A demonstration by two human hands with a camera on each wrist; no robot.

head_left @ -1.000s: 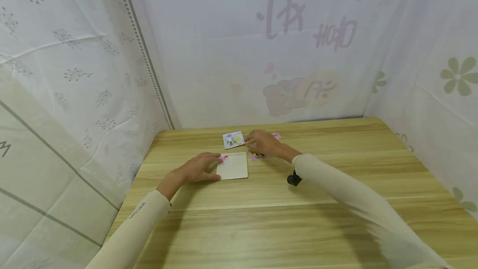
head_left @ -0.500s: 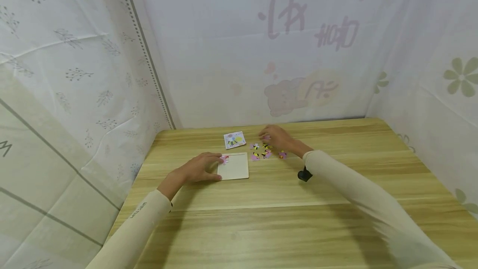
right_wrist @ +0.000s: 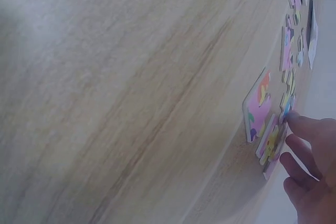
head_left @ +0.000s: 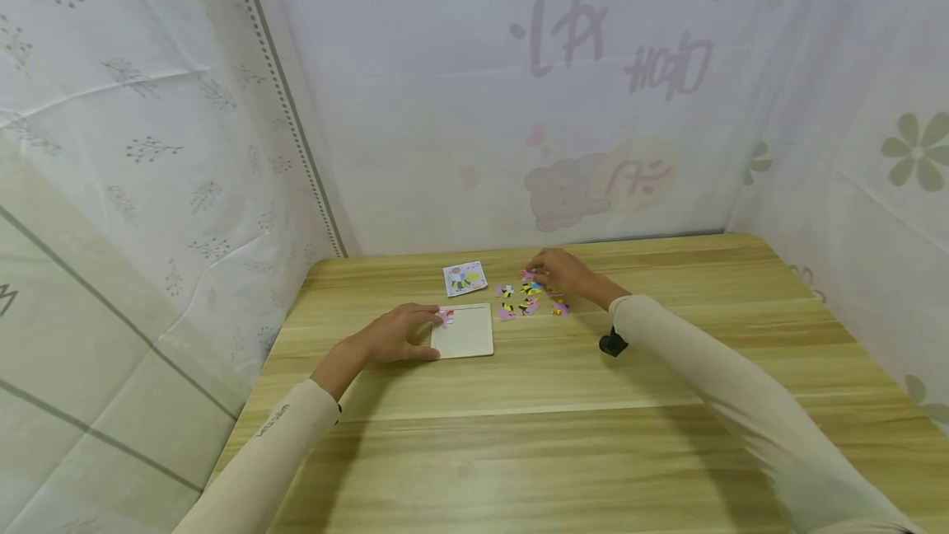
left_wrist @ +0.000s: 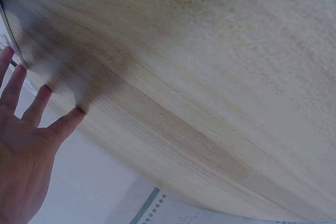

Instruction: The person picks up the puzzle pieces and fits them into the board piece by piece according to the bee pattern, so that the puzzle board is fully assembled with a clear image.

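A pale wooden puzzle board (head_left: 465, 331) lies flat on the table with one pink piece (head_left: 445, 316) set in its far left corner. My left hand (head_left: 415, 328) rests flat at the board's left edge, fingers straight (left_wrist: 39, 100), holding nothing. Several loose pink and yellow puzzle pieces (head_left: 528, 297) lie to the right of the board. My right hand (head_left: 541, 272) reaches over their far side, and its fingertips (right_wrist: 295, 124) touch the pieces (right_wrist: 258, 104) there. No piece is seen lifted.
A small picture card (head_left: 465, 278) showing a bee lies beyond the board. The wooden table (head_left: 563, 443) is boxed in by white patterned cloth walls on the left, back and right. A black wrist mount (head_left: 612, 344) hangs under my right sleeve.
My right hand moved right, from beside the picture card to the far side of the loose pieces, uncovering them. The left hand and the board stayed put.
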